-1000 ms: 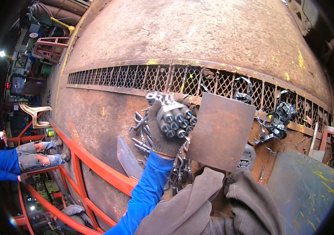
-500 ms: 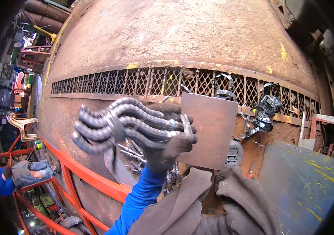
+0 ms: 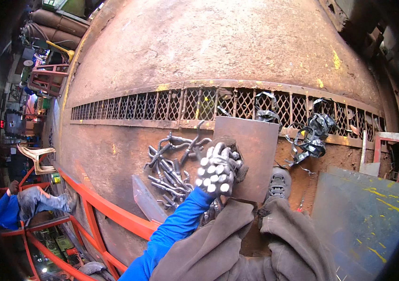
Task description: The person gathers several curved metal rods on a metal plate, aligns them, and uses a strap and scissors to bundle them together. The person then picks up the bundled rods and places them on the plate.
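A bundle of short bent steel bars [image 3: 214, 175] is in my left hand [image 3: 241, 172], its several bright round cut ends facing up toward me. A dark work glove covers that hand; the fingers curl around the bundle, and the bars hide much of the palm. Just beyond and to the right lies a flat rectangular steel plate [image 3: 258, 150], partly covered by the hand. On the floor left of the hand, loose ribbed bent bars [image 3: 173, 175] lie in a tangled pile. My right hand does not show.
A floor grating [image 3: 157, 105] runs across beyond the plate, with crumpled black strapping [image 3: 314, 138] at its right. Orange-red framing [image 3: 110, 206] crosses the lower left, near a flat metal piece [image 3: 147, 199]. A larger grey sheet [image 3: 363, 210] lies right of my shoe [image 3: 279, 182]. Someone [image 3: 40, 206] sits far left.
The bundle has swung from lying sideways to end-on, its cut ends now facing me. My left hand has moved right, over the plate, uncovering the loose pile.
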The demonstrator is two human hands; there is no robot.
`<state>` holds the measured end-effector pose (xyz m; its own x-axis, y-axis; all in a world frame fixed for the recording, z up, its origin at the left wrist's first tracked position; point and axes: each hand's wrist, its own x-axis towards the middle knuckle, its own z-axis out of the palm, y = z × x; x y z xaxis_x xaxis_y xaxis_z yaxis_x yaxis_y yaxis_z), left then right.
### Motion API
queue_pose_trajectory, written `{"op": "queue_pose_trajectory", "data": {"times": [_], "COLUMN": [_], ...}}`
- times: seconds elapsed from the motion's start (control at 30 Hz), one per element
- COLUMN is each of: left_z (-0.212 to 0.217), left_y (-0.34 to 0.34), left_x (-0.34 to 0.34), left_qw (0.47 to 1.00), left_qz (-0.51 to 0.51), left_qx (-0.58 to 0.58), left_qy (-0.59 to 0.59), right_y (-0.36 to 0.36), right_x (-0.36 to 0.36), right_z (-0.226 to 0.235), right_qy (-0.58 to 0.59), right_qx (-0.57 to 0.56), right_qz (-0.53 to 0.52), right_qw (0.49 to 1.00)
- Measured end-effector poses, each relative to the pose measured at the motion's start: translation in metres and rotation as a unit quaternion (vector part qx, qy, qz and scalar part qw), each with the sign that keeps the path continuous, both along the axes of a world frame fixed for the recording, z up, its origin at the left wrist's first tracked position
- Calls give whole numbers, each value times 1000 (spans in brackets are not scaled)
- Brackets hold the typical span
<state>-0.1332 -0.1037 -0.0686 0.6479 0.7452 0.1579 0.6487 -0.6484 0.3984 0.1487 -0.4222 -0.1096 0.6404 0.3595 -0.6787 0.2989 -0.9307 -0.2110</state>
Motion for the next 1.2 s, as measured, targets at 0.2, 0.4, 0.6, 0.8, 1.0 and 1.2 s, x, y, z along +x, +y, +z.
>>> {"op": "queue_pose_trajectory", "data": {"times": [0.2,0.4,0.6,0.8,1.0,1.2], "left_z": [-9,-5,20,30,40,83], "left_y": [3,6,19,21,43,55], "left_x": [5,12,40,51,-16,-77], "left_qw": [995,961,740,678,976,911], "left_qz": [12,36,14,-64,58,369], "left_qx": [-47,-93,-430,-354,207,-127], "left_qy": [-91,-258,-517,-641,45,-134], "right_y": [15,52,91,122,122,103], "right_x": [7,17,23,20,21,30], "right_z": [-8,-30,-46,-59,-63,-65], "right_qy": [-5,-14,-49,-62,-72,-72], "right_qx": [10,18,23,22,21,11], "right_qz": [21,98,176,229,237,208], "right_qw": [1000,995,983,971,969,975]}}
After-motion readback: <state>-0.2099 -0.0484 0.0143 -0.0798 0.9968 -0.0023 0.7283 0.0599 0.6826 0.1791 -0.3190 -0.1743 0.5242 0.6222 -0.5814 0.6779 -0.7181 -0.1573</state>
